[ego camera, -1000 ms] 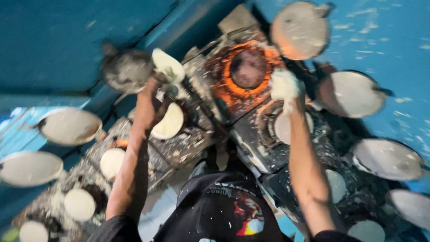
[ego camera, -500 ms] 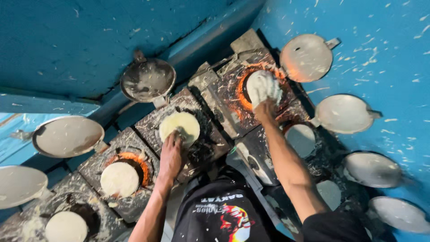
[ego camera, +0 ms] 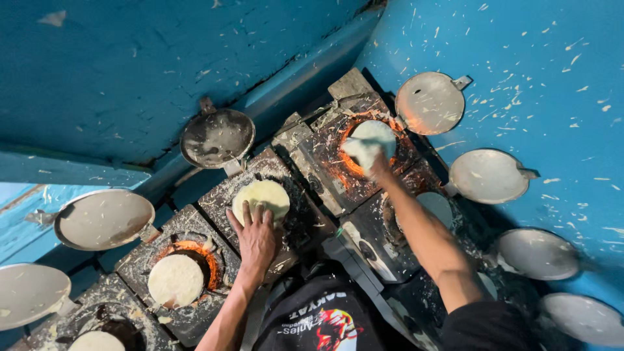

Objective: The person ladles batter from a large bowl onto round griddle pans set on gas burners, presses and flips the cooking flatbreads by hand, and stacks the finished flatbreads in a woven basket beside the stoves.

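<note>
Left hand spread flat on pale dough round, right hand seemingly pinching limp dough

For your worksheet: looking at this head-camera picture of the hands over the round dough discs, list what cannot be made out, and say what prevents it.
1. Right hand: motion blur; its grip on the pale crumpled dough sheet is unclear.
2. Glowing orange burner ring: that dough and hand cover its middle.
3. Left hand: fingertips rest on the pale round dough disc; the surface under the disc is hidden.
4. Lowest pale disc: cut off by the bottom edge.
</note>
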`<state>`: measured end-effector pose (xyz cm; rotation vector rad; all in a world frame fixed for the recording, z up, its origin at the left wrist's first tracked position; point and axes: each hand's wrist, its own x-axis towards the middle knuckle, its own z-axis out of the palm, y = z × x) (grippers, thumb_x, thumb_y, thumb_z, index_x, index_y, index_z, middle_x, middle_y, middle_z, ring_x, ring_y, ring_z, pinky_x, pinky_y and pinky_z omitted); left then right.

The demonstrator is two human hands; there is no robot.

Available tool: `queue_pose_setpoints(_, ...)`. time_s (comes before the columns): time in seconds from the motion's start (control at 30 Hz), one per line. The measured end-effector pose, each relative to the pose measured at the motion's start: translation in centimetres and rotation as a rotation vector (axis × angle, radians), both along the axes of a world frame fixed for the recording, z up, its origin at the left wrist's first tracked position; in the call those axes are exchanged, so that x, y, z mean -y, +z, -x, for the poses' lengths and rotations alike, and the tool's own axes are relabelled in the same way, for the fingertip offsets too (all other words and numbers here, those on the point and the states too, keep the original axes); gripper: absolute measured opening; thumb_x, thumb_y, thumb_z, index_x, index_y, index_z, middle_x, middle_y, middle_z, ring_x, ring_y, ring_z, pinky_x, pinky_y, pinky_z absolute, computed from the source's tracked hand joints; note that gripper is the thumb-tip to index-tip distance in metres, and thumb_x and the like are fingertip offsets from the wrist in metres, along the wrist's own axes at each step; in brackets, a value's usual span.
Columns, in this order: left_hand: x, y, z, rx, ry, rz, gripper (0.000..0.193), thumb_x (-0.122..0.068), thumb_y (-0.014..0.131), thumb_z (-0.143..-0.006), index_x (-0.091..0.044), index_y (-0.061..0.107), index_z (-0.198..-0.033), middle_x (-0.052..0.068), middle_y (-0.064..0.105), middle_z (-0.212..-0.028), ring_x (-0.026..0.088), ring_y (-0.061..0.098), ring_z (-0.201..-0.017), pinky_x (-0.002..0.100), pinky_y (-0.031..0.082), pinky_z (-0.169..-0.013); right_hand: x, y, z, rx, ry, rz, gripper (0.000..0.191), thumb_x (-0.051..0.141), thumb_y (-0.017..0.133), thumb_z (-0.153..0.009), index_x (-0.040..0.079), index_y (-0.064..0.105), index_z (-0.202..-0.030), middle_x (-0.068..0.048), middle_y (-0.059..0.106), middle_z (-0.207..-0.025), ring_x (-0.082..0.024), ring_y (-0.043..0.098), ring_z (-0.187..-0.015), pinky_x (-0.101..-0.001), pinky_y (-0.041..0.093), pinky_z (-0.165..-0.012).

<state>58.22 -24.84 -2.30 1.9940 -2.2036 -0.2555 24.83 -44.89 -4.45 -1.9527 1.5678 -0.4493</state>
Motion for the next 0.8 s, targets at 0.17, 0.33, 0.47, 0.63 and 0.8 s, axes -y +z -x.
queue_pose_setpoints(0.17,-0.3,-2.3,-0.4,-0.065,0.035,-0.132,0.042,-0.033,0.066,-0.089,-0.005,0.066,-0.120,0.016,0.060,-0.136,0.041,0.034,-0.147,0.073,0.001,-0.120,3.3,0.4,3.3,-0.071,-0.282,-0.083,0.039,0.023,0.060,-0.099,0.003,0.063,-0.132,-0.022,0.057,-0.145,-0.039,0.054,-0.135,-0.0450,0.042,-0.116)
queue_pose_setpoints(0.33,-0.8,-2.8,-0.1,-0.028,0.039,-0.056,0.042,-0.032,0.065,-0.089,-0.005,0.068,-0.121,0.015,0.060,-0.138,0.040,0.036,-0.146,0.073,0.001,-0.120,1.7,-0.4,-0.2,0.101,0.091,0.181,0.039,0.022,0.063,-0.099,0.005,0.062,-0.134,-0.020,0.055,-0.150,-0.038,0.051,-0.138,-0.0429,0.039,-0.117)
queue_pose_setpoints(0.47,-0.7,-2.0,0.8,-0.011,0.052,-0.086,0.039,-0.032,0.064,-0.088,-0.007,0.069,-0.117,0.015,0.060,-0.139,0.040,0.035,-0.147,0.073,0.000,-0.119,0.1,-1.7,-4.1,-0.092,0.163,0.257,0.053,0.022,0.057,-0.102,0.002,0.049,-0.150,-0.028,0.047,-0.151,-0.044,0.046,-0.138,-0.0502,0.034,-0.116)
queue_pose_setpoints(0.63,-1.5,-1.9,1.0,-0.022,0.011,-0.040,0.054,-0.030,0.071,-0.080,-0.001,0.061,-0.125,0.020,0.050,-0.146,0.045,0.032,-0.146,0.074,0.001,-0.117,-1.0,-3.5,-6.4,1.501,-0.281,-0.388,0.053,0.032,0.058,-0.104,0.002,0.051,-0.148,-0.017,0.057,-0.147,-0.030,0.055,-0.135,-0.0423,0.042,-0.120)
queue_pose_setpoints(0.8,-3.6,-4.8,-0.6,-0.089,0.020,0.002,0.061,-0.023,0.072,-0.076,-0.001,0.057,-0.130,0.019,0.049,-0.146,0.046,0.033,-0.146,0.073,0.007,-0.117,-4.5,-3.4,-5.2,1.317,-0.561,-0.146,0.047,0.038,0.062,-0.102,0.002,0.063,-0.132,-0.014,0.067,-0.128,-0.030,0.061,-0.123,-0.0472,0.047,-0.113)
